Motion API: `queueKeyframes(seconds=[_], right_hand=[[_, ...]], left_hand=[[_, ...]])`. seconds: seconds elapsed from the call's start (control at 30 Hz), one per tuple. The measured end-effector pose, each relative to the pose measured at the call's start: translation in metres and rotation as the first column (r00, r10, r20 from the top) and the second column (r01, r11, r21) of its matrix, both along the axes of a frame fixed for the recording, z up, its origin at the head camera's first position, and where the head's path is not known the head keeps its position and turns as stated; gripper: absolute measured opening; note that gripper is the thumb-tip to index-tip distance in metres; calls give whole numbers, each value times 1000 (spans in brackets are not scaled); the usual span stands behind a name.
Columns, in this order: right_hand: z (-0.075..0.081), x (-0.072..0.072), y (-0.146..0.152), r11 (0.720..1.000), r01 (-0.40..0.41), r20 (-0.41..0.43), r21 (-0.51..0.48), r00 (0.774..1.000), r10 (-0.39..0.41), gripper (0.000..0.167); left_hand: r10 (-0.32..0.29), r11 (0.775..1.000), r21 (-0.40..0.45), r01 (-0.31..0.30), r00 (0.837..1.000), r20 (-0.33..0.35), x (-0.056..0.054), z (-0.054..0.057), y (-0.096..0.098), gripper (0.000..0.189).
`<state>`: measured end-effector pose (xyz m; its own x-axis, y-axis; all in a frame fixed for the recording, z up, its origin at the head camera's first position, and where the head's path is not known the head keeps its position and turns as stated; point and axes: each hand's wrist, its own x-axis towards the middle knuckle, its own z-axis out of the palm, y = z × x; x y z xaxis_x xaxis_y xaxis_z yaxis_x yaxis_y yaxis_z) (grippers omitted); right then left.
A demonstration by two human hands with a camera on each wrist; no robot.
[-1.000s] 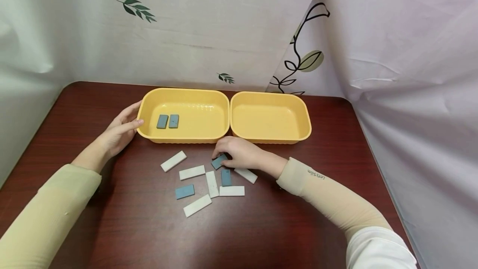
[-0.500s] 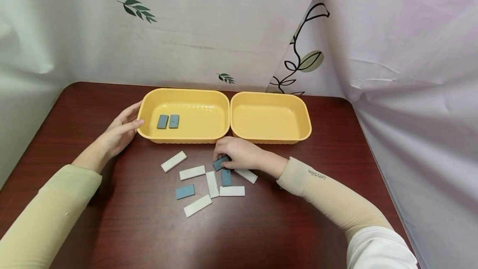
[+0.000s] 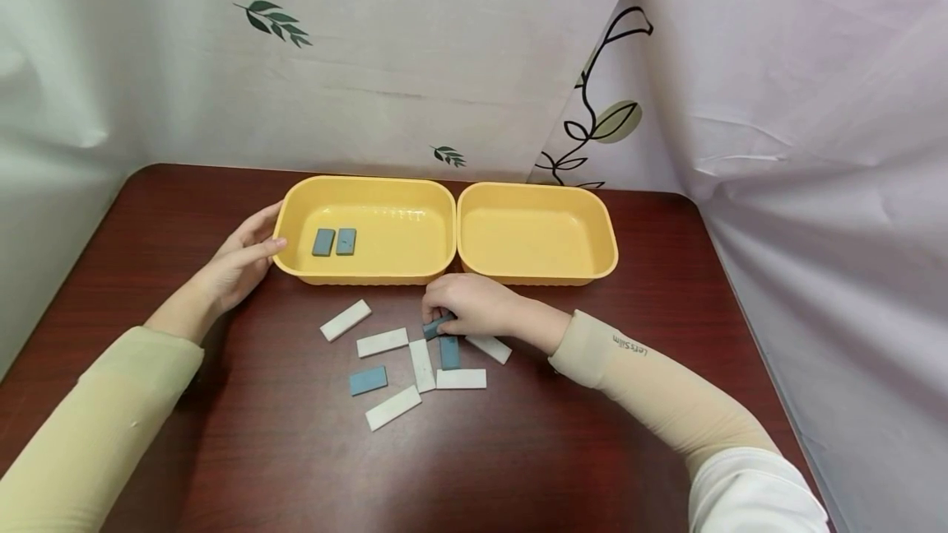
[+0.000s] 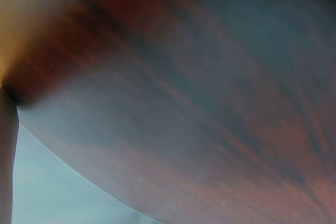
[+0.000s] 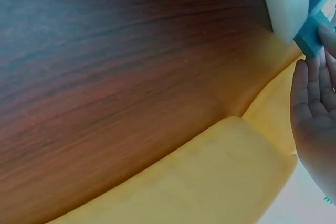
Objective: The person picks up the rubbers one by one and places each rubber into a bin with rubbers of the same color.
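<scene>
A: Hazards?
B: Right hand (image 3: pixel 477 307), fingers curled, pinching one small block (image 3: pixel 433 328): a slack pinch could drop it; too low a path could knock the neighbouring blue block (image 3: pixel 449 354). Left hand (image 3: pixel 239 263), loosely spread, thumb on the rim of the left tray (image 3: pixel 400 249), fingertips hidden: pressure there could shift it.
A: Small block, particulars?
B: Blue-grey, flat, rectangular, partly covered by fingers; mid-frame, below the left tray's right end.
</scene>
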<state>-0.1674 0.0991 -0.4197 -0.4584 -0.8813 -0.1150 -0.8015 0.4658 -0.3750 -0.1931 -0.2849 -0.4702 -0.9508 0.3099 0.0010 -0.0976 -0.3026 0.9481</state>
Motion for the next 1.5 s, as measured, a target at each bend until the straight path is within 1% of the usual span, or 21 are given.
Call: queueKeyframes(seconds=[0.13,0.3,0.4,0.53,0.83,1.0,1.17,1.3,1.4,1.5], right_hand=[[5,1,-2,1000,-11,-9,12,1000,12,8],[17,2,-4,1000,11,-14,6,1000,-11,6],[27,2,-6,999,30,-7,-42,1000,-30,6],[36,-2,-10,991,59,27,-121,998,-56,7],[44,-14,-24,959,151,128,-238,984,-124,6],[45,-23,-33,932,209,179,-295,971,-161,6],[44,-32,-41,893,272,242,-358,951,-193,12],[41,-39,-47,868,306,264,-391,941,-213,15],[38,-45,-51,841,348,306,-414,923,-232,15],[34,-51,-56,805,404,367,-435,896,-251,15]], left_hand=[[-3,1000,4,3,1000,-1,0,-1,-1,54],[-5,1000,-14,5,1000,13,-1,-1,-1,55],[-3,1000,-17,3,1000,13,-1,-1,-1,55],[-3,1000,-8,3,1000,5,-1,-1,-1,55],[-2,1000,1,2,1000,6,-1,0,0,53],[-3,1000,-3,3,1000,9,-1,0,0,53],[-3,1000,1,3,1000,13,-1,0,0,53],[-1,1000,-1,1,1000,18,-1,1,-1,53],[0,1000,-3,0,1000,20,-1,0,-1,53],[-3,1000,-1,3,1000,17,-1,0,-1,54]])
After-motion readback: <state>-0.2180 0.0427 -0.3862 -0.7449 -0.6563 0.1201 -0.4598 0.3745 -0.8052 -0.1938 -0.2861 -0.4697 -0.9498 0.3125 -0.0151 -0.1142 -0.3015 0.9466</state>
